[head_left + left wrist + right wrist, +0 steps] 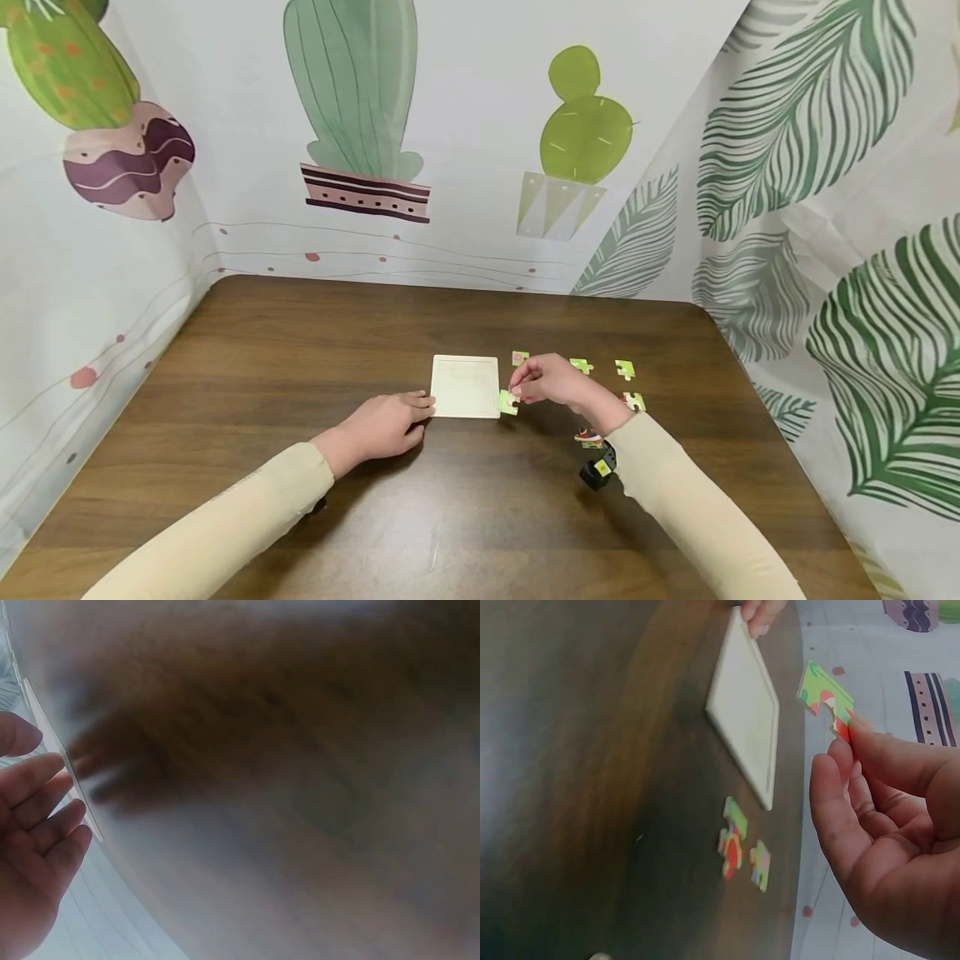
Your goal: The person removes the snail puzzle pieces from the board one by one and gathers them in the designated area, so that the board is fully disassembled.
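A pale, shallow square puzzle tray [466, 387] lies flat on the brown table [330, 333]. My left hand [386, 425] rests at its left side, fingertips on the edge. In the left wrist view the fingers of the left hand [45, 817] are loosely bent along the tray's thin edge [64, 761]. My right hand [551, 383] pinches a green jigsaw piece [507, 403] just off the tray's right edge. The right wrist view shows that jigsaw piece [825, 694], with red and white patches, between thumb and fingertips of the right hand [900, 802], raised above the table.
Loose jigsaw pieces lie right of the tray: one with a pink patch [520, 358], a green one [580, 365], another green one [625, 369] and a further one [635, 402]. A red and green piece [589, 437] lies by the right wrist. Printed cloth [480, 167] hangs behind the table.
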`<action>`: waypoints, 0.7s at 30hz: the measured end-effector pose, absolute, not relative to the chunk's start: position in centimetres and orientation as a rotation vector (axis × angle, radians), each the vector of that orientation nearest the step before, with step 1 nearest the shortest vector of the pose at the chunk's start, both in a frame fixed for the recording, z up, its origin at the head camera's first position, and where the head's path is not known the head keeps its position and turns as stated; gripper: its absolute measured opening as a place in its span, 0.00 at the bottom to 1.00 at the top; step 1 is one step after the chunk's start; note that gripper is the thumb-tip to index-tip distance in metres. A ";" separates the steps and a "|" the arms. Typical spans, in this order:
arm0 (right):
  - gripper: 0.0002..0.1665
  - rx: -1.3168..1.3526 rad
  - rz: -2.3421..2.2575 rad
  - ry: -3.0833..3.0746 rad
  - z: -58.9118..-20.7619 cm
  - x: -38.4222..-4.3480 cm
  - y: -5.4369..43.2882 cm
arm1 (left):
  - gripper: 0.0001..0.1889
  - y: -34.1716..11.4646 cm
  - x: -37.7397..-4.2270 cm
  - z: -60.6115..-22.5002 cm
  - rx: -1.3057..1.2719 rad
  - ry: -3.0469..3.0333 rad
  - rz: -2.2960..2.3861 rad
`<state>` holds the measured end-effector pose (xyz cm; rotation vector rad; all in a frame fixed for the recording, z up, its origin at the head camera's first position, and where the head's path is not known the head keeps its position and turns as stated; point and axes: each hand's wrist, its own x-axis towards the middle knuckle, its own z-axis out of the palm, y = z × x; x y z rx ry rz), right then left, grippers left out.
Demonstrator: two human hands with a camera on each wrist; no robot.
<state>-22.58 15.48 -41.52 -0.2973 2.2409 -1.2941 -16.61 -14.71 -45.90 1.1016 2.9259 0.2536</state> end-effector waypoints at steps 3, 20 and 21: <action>0.05 -0.306 -1.269 2.240 -42.0 -22.3 16.1 | 0.19 -14.7 -16.6 -45.8 1.103 2.929 0.247; 0.06 -0.326 -1.137 2.284 -44.5 -21.4 17.5 | 0.19 -14.7 -16.5 -45.9 1.115 2.940 0.242; 0.06 -0.327 -1.127 2.290 -44.6 -21.4 17.5 | 0.19 -14.7 -16.5 -45.8 1.116 2.940 0.238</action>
